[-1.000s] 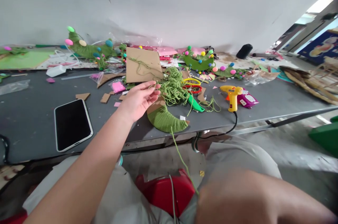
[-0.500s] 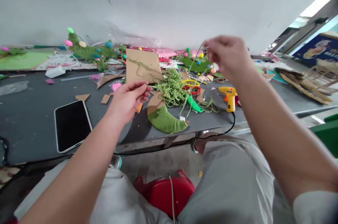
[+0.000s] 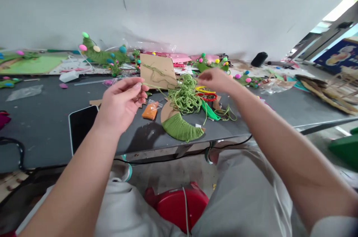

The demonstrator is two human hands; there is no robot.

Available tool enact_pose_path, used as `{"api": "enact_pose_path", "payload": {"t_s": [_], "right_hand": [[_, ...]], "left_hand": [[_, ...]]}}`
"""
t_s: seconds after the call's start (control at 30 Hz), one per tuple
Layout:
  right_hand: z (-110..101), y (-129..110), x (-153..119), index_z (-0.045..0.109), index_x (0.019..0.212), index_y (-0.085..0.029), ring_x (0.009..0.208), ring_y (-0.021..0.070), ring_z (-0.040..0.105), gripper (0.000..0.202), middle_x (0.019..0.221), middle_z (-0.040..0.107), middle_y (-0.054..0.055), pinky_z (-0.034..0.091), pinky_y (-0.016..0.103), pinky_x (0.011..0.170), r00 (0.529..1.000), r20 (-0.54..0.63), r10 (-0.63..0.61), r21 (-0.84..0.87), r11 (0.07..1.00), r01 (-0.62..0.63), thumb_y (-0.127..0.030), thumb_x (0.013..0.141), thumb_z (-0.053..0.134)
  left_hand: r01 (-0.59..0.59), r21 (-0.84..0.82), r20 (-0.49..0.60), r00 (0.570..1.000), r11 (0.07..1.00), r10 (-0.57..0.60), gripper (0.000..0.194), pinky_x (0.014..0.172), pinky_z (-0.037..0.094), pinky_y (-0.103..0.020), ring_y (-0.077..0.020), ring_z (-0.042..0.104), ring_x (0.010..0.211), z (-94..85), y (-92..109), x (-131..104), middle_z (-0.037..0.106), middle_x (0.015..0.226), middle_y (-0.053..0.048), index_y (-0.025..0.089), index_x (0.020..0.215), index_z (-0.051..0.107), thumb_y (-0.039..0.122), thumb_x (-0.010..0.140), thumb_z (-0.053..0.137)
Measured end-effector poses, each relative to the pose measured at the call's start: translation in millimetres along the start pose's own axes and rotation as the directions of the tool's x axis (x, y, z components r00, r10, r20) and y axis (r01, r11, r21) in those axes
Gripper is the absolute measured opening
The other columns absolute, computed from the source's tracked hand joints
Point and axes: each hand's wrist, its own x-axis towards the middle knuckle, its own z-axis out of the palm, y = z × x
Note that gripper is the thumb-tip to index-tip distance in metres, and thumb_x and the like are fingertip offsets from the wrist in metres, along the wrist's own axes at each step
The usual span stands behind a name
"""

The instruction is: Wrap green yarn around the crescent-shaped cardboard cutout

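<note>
My left hand [image 3: 123, 99] pinches a strand of green yarn that runs right to a tangled green yarn heap [image 3: 185, 95]. At the heap's upper right edge, my right hand [image 3: 215, 79] has its fingers closed on yarn, though the fingertips are partly hidden. Below the heap lies a cardboard crescent [image 3: 183, 128], its lower part wrapped in green yarn and its upper left end bare. Scissors with red and yellow handles [image 3: 208, 96] and a green-handled tool [image 3: 210, 111] rest beside the heap. A cardboard square [image 3: 158, 69] with loose yarn on it sits behind.
A phone [image 3: 81, 125] lies left of my left forearm. An orange packet [image 3: 150, 110] is near the crescent. Yarn-covered crescents with pompoms [image 3: 103, 55] stand along the white wall [image 3: 179, 9]. My right forearm covers where the glue gun was; its black cord [image 3: 237, 143] hangs at the table edge.
My right hand has come down and left from its raised position to the yarn heap. My left hand has shifted slightly left and up, still pinching the strand. The view has turned slightly.
</note>
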Motion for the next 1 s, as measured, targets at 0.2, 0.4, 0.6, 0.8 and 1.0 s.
{"api": "enact_pose_path", "payload": {"t_s": [0.2, 0.4, 0.6, 0.8, 1.0], "right_hand": [[53, 8, -34, 0.072, 0.08, -0.017, 0.072, 0.019, 0.061, 0.009, 0.077, 0.07, 0.004, 0.048, 0.033, 0.075, 0.995, 0.072, -0.063, 0.042, 0.997, 0.06, -0.026, 0.078, 0.071], [45, 6, -35, 0.065, 0.088, -0.019, 0.074, 0.0161, 0.059, 0.013, 0.079, 0.066, 0.002, 0.048, 0.029, 0.072, 0.987, -0.16, -0.003, 0.37, 0.927, 0.063, -0.032, 0.086, 0.061], [50, -26, -49, 0.068, 0.093, -0.018, 0.084, 0.0158, 0.062, 0.017, 0.09, 0.069, 0.003, 0.049, 0.027, 0.076, 0.971, -0.065, -0.232, 0.477, 0.847, 0.235, -0.034, 0.089, 0.064], [54, -36, -57, 0.068, 0.096, -0.019, 0.089, 0.0152, 0.061, 0.02, 0.095, 0.067, 0.003, 0.051, 0.029, 0.084, 0.955, 0.04, -0.295, 0.637, 0.743, 0.203, -0.038, 0.089, 0.067], [39, -12, -52, 0.056, 0.078, -0.021, 0.09, 0.018, 0.066, 0.014, 0.091, 0.068, 0.004, 0.055, 0.033, 0.085, 0.987, 0.152, 0.048, 0.948, 0.276, -0.159, -0.031, 0.084, 0.064]], "left_hand": [[-0.014, 0.058, -0.084, 0.996, 0.998, 0.019, 0.012, 0.063, 0.051, -0.023, -0.0123, 0.061, 0.074, -9.4, -8, 12, 0.069, 0.083, -0.003, 0.021, 0.087, 0.075, 0.012, 0.08, 0.071], [-0.096, 0.483, -0.385, 0.87, 0.87, 0.309, 0.023, 0.099, 0.048, -0.04, -0.0256, 0.056, 0.119, -13.0, -24, 16, 0.064, 0.124, -0.003, 0.02, 0.108, 0.069, 0.024, 0.085, 0.072], [-0.507, 0.72, 0.354, 0.856, 0.474, 0.377, 0.046, 0.121, 0.03, -0.042, -0.0293, 0.045, 0.14, 28.6, -47, -6, 0.055, 0.145, -0.009, 0.023, 0.13, 0.063, 0.023, 0.085, 0.072], [-0.41, 0.707, 0.265, 0.909, 0.577, 0.322, 0.026, 0.097, 0.049, -0.034, -0.0266, 0.069, 0.101, 36.0, -62, 13, 0.076, 0.11, -0.009, 0.019, 0.111, 0.077, 0.022, 0.089, 0.065], [-0.393, 0.769, 0.21, 0.901, 0.505, 0.381, 0.02, 0.087, 0.053, -0.031, -0.0247, 0.073, 0.092, 28.3, -65, 28, 0.08, 0.101, -0.009, 0.017, 0.096, 0.081, 0.022, 0.087, 0.064]]}}
